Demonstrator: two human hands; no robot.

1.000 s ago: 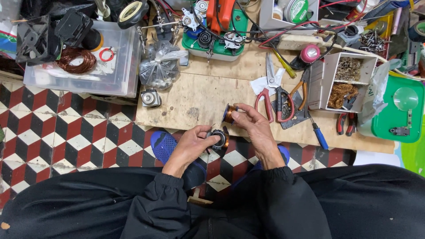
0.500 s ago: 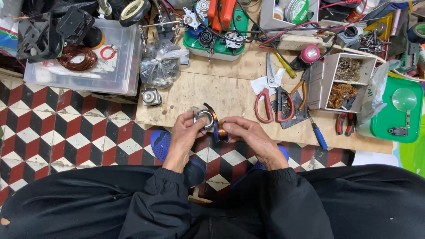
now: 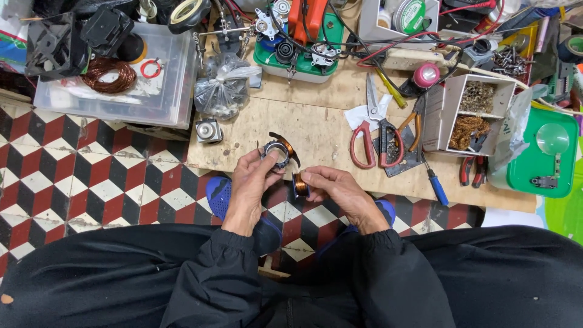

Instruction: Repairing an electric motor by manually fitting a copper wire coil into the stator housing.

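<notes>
My left hand (image 3: 250, 185) holds a small round motor stator (image 3: 278, 152) with copper windings, just above the front edge of the wooden board (image 3: 316, 130). My right hand (image 3: 340, 191) pinches a small spool of copper wire (image 3: 299, 184) between thumb and fingers, right beside the left hand. A thin wire seems to run between the spool and the stator. Both hands hover over my lap and the tiled floor (image 3: 91, 176).
Red-handled scissors (image 3: 369, 130) and pliers (image 3: 392, 143) lie on the board to the right. A small metal part (image 3: 208, 130) and a plastic bag (image 3: 223, 88) sit at left. A clear bin (image 3: 115, 79) holds a copper coil. A divided cardboard box (image 3: 477, 112) and green case (image 3: 543, 155) stand at right.
My left hand has lifted the stator up toward the board and held it there. The right hand has dropped lower and now pinches the wire spool beside it.
</notes>
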